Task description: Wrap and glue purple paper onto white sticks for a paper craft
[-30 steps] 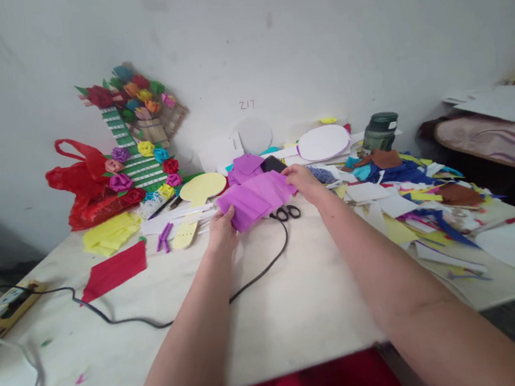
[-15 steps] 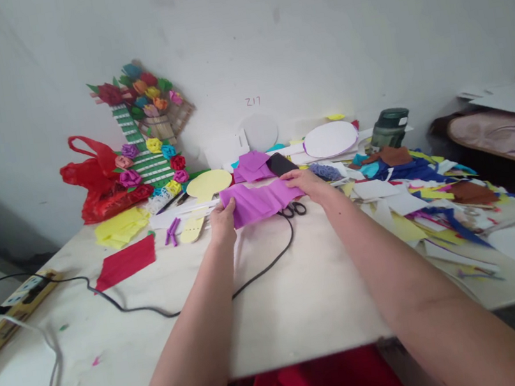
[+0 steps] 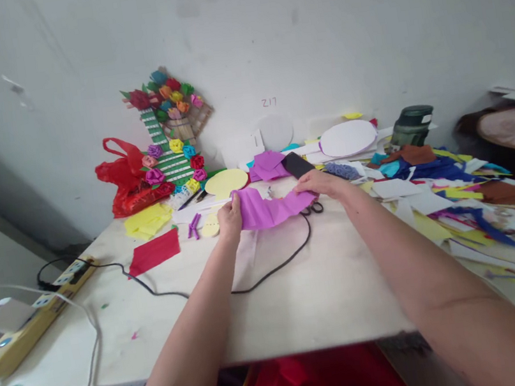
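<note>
A wavy strip of purple paper (image 3: 270, 210) is held up between both hands above the table. My left hand (image 3: 231, 217) pinches its left end, and my right hand (image 3: 317, 184) grips the right end. The strip's upper edge dips in the middle. Black-handled scissors (image 3: 313, 208) lie partly hidden under the right end. Behind the strip are more purple paper (image 3: 267, 165) and a dark phone (image 3: 298, 164). Small purple rolled pieces (image 3: 194, 226) lie left of my left hand.
Paper scraps (image 3: 455, 189) and a dark green bottle (image 3: 413, 126) are at right. A red bag (image 3: 127, 180), paper-flower decoration (image 3: 175, 160) and red sheet (image 3: 154, 253) are at left. A black cable (image 3: 270, 275) crosses the table (image 3: 305, 315) from a power strip (image 3: 39, 319).
The view has shifted left, so the scene sits further right. The purple strip now sags more in the middle, with both hands still holding its ends.
</note>
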The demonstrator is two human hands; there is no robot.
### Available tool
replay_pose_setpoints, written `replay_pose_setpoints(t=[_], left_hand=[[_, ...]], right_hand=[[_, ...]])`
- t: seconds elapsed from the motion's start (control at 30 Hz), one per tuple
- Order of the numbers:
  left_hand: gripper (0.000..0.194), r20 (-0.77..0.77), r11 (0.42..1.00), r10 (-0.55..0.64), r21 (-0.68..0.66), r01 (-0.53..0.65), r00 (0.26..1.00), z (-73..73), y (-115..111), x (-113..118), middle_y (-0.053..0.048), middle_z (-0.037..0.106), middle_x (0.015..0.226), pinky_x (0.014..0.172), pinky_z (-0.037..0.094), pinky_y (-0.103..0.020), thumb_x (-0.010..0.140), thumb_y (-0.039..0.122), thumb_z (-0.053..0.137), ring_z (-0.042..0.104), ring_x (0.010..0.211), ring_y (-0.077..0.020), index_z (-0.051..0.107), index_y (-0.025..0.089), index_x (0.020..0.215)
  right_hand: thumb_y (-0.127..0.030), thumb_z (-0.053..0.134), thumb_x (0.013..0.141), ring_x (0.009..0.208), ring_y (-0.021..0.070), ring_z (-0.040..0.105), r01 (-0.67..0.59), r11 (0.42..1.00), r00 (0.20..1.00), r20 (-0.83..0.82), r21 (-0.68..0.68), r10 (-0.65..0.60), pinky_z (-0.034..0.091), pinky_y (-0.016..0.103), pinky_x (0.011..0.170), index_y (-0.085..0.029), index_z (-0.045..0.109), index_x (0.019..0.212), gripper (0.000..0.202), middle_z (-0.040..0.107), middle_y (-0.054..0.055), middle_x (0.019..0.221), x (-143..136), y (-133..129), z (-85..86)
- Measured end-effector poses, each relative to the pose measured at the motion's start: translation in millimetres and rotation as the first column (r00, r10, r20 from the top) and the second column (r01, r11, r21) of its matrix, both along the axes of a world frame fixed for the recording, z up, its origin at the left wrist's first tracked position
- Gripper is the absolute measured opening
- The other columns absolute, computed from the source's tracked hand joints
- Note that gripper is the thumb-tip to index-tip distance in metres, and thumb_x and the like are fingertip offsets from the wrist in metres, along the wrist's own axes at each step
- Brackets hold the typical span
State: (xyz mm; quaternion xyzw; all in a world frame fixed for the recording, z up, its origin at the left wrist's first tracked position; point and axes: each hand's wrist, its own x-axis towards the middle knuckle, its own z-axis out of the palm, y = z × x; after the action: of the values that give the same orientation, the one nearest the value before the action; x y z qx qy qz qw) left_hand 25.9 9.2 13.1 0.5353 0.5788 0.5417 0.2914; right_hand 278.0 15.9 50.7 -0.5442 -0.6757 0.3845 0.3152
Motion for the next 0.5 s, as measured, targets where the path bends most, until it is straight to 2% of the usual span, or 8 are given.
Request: replay_pose_setpoints(t=[0.07,0.13,0.2,0.27,0.37,0.43,0.5], left_hand=[[0.048,0.064,0.995,-0.094,-0.009,0.095,0.993,-1.9,-7,1,0.002,0.040,0.047,0.046,0.026,-0.023,0.071,0.061,0.046,0.036,0.048,-0.0099,0.051,0.015,0.056],[0.048,0.168,0.980,-0.199,0.014,0.200,0.965,-4.4,-13,6,0.002,0.044,0.050,0.047,0.028,-0.022,0.070,0.062,0.049,0.038,0.049,-0.0096,0.052,0.015,0.060],[0.048,0.244,0.969,-0.239,0.007,0.245,0.940,-7.1,-17,11,0.002,0.043,0.048,0.046,0.027,-0.022,0.067,0.063,0.052,0.037,0.047,-0.0092,0.051,0.015,0.058],[0.047,0.263,0.957,-0.275,-0.019,0.290,0.925,-9.5,-19,16,0.002,0.042,0.046,0.044,0.026,-0.021,0.063,0.061,0.057,0.038,0.046,-0.0092,0.051,0.015,0.057],[0.045,0.241,0.950,-0.295,-0.031,0.312,0.924,-12.9,-18,18,0.003,0.042,0.045,0.043,0.025,-0.021,0.062,0.059,0.060,0.038,0.045,-0.0094,0.052,0.015,0.056],[0.043,0.211,0.952,-0.295,-0.025,0.307,0.932,-15.1,-15,16,0.003,0.041,0.045,0.042,0.024,-0.021,0.063,0.057,0.060,0.037,0.045,-0.0091,0.052,0.016,0.055],[0.042,0.168,0.953,-0.295,-0.012,0.302,0.941,-17.2,-11,13,0.004,0.040,0.045,0.042,0.024,-0.021,0.065,0.056,0.058,0.035,0.045,-0.0086,0.051,0.016,0.055]], right_hand=[[-0.033,0.063,0.065,0.038,0.0099,0.046,-0.092,0.992,0.988,0.113,-0.088,0.102,0.034,0.021,0.039,-0.012,0.063,0.059,0.023,0.052,0.002,0.041,2,-7,9.1],[-0.037,0.064,0.065,0.034,0.0096,0.042,-0.119,0.981,0.961,0.228,-0.156,0.153,0.031,0.022,0.037,-0.012,0.062,0.054,0.027,0.049,0.002,0.037,6,-11,14.8],[-0.037,0.067,0.062,0.030,0.0082,0.036,-0.071,0.980,0.933,0.336,-0.188,0.132,0.027,0.023,0.035,-0.013,0.063,0.052,0.026,0.048,0.002,0.034,10,-11,17.0],[-0.035,0.071,0.059,0.029,0.0069,0.033,0.001,0.992,0.922,0.383,-0.130,0.049,0.024,0.023,0.035,-0.013,0.062,0.050,0.025,0.047,0.001,0.033,9,-10,16.3],[-0.035,0.070,0.061,0.032,0.0075,0.037,0.060,0.997,0.955,0.288,0.055,-0.073,0.026,0.022,0.036,-0.014,0.062,0.052,0.024,0.050,0.001,0.037,-4,-8,11.2],[-0.033,0.066,0.066,0.036,0.0083,0.043,0.057,0.990,0.988,0.137,0.130,-0.075,0.031,0.021,0.037,-0.015,0.065,0.064,0.019,0.057,0.001,0.049,-20,-7,6.2],[-0.031,0.064,0.069,0.042,0.0086,0.048,0.030,0.990,0.999,-0.023,0.138,-0.027,0.035,0.020,0.038,-0.016,0.065,0.080,0.018,0.062,0.002,0.062,-38,-7,1.0]])
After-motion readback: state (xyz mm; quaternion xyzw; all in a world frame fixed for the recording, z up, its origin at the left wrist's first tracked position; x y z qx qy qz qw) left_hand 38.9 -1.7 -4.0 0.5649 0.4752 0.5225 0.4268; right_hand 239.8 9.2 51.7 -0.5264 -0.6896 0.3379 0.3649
